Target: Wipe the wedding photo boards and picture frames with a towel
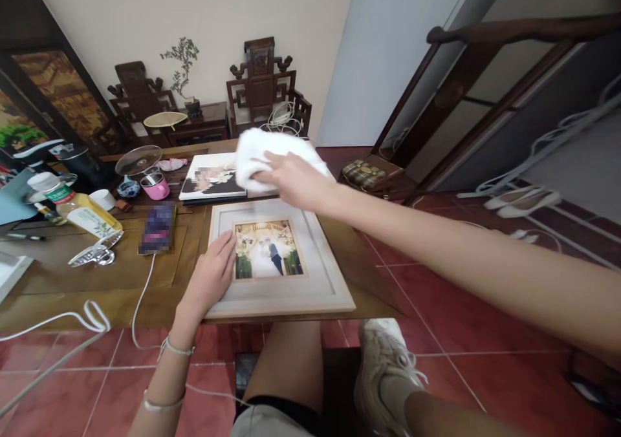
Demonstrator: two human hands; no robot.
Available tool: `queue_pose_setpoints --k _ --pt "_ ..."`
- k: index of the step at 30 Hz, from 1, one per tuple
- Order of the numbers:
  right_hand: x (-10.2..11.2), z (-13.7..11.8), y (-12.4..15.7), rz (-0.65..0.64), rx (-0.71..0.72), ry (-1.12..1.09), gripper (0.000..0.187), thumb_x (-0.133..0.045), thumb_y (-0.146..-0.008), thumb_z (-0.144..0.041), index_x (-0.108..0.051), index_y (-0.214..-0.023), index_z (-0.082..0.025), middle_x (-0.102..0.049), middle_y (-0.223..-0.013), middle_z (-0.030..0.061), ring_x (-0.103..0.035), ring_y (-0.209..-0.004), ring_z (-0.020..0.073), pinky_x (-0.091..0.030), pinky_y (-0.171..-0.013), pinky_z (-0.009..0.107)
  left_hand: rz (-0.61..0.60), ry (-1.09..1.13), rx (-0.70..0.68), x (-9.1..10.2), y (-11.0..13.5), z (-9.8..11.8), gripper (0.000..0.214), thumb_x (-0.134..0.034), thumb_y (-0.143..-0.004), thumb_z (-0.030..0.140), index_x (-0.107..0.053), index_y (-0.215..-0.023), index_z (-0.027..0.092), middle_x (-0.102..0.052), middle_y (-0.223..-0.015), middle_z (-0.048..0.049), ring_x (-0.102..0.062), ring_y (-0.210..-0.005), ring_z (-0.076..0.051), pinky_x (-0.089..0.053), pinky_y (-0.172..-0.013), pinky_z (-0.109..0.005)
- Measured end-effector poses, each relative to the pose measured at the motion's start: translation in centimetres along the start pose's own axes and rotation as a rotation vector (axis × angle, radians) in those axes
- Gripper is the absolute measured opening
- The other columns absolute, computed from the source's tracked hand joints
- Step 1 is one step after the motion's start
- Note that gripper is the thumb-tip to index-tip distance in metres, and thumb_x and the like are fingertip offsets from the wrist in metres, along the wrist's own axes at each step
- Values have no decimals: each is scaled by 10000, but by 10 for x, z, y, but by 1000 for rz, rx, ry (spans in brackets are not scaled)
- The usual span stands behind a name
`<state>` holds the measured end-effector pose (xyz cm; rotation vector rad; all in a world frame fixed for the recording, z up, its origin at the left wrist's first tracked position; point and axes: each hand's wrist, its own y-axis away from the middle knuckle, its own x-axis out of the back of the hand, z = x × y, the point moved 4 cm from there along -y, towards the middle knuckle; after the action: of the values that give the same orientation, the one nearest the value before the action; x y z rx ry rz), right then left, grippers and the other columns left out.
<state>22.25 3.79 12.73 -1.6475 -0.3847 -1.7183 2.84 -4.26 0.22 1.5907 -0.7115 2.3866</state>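
Note:
A framed photograph point(272, 295) with a pale wooden border and wide white mat lies flat near the table's front edge. My left hand point(216, 269) rests on its left side, fingers stretched out and close together, with nothing in them. In my right hand point(291, 178) is a white cloth point(264, 146), bunched and slightly blurred, above the far edge of the frame. The fingers press into the cloth, partly hiding it. Behind the frame lies a white photo album point(208, 172) with a picture on its cover, its right part hidden by the cloth.
On the wooden table point(194, 301), left of the frame, are a phone point(158, 229) on a white cable, a clear hair claw point(97, 249), a bottle of yellow liquid point(80, 211) and a pink mug point(155, 185). A dark wooden chair point(485, 68) stands at right.

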Motion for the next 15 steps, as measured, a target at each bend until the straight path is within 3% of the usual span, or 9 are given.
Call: queue_pose_setpoints --k 3,6,10,15 --pt "-35 -37 -18 -10 300 90 471 -532 -822 -51 -565 -1264 -209 -447 -1455 99 -318 -1357 311 -315 -1009 494 21 37 -14 1 -2 0 428 -334 -987 222 -454 -1390 140 -469 -1451 -149 -415 -1361 -254 -386 -1104 -470" --pt "-64 -61 -25 -120 439 59 403 -543 -866 -117 -563 -1259 -206 -566 -1335 95 -379 -1327 266 -318 -1022 436 25 77 -14 2 -4 0 421 -336 -970 177 -484 -1363 151 -516 -1400 -147 -447 -1332 -257 -395 -1096 -470" --pt "-70 -57 -15 -282 367 -12 415 -572 -828 -96 -605 -1229 -193 -623 -1234 119 -491 -1227 267 -354 -968 393 25 107 -8 0 -3 -3 435 -348 -951 142 -496 -1359 174 -507 -1414 -129 -433 -1344 -243 -402 -1095 -450" --pt "-54 -17 18 -378 163 -21 464 -497 -807 -27 -674 -1175 -246 -656 -1153 119 -638 -944 254 -405 -802 358 24 113 20 -5 0 -8 469 -338 -952 137 -447 -1408 160 -447 -1475 -122 -392 -1379 -229 -358 -1130 -468"
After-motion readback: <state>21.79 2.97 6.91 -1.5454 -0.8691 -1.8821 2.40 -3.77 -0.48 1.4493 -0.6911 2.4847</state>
